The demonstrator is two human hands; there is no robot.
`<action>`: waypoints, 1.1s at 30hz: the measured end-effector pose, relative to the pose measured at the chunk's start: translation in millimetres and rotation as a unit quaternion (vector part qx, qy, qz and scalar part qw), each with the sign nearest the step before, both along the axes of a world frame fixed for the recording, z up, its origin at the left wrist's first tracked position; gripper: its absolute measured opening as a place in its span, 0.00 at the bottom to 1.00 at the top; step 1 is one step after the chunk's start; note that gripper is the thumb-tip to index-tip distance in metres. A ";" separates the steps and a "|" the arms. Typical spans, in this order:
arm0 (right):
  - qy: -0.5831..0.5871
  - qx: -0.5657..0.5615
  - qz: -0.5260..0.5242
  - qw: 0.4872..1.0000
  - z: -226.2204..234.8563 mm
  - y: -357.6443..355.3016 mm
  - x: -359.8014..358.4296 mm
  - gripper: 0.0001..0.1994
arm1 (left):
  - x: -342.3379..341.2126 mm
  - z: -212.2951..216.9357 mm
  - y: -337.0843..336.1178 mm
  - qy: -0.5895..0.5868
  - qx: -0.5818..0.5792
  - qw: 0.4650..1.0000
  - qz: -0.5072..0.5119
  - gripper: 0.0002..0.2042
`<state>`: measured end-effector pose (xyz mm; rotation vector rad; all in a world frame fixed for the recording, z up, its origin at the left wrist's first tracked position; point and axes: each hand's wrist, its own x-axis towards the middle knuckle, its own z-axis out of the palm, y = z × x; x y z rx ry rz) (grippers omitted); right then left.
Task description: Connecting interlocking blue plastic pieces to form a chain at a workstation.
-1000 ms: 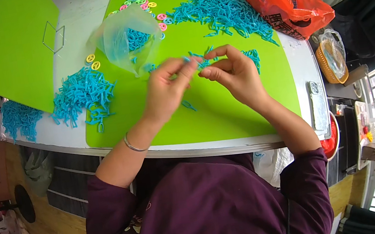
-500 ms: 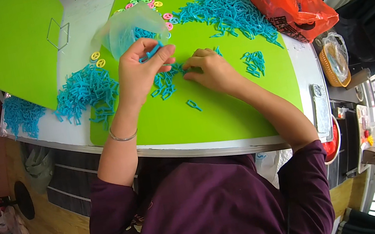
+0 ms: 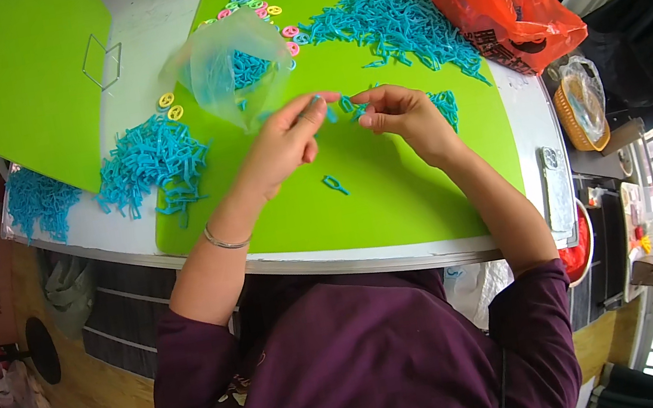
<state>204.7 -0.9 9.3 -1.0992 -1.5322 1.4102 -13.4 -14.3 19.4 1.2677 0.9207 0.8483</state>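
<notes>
My left hand, wearing a bracelet at the wrist, pinches a small teal plastic piece that its fingers mostly hide. Close to its fingertips, my right hand has thumb and forefinger closed on a teal forked plastic piece. One loose teal piece lies on the green board nearer me. Just beyond the left hand sits a translucent plastic bag, open, with teal pieces inside. More of them lie partly behind my right hand.
A large teal heap covers the board's far right. Another teal heap lies at the left. Small coloured rings surround the bag's far side. A red plastic bag and a phone are at the right.
My left hand has moved down and right, away from the bag. The right hand has lifted from the small cluster and moved right, now holding a teal forked piece.
</notes>
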 end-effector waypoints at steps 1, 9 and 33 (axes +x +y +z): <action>0.043 -0.017 -0.002 0.999 0.5 0.5 1.1 0.08 | 5.1 -3.8 -1.2 -0.039 -0.014 0.999 -0.020 0.13; 0.152 -0.050 -0.001 0.987 10.0 -18.5 -11.1 0.06 | 0.5 -25.7 4.3 -0.274 -0.204 0.938 -0.050 0.14; 0.157 -0.078 0.009 0.985 8.2 -22.7 -16.9 0.04 | 20.5 -16.3 -12.7 -0.072 0.043 0.992 0.090 0.08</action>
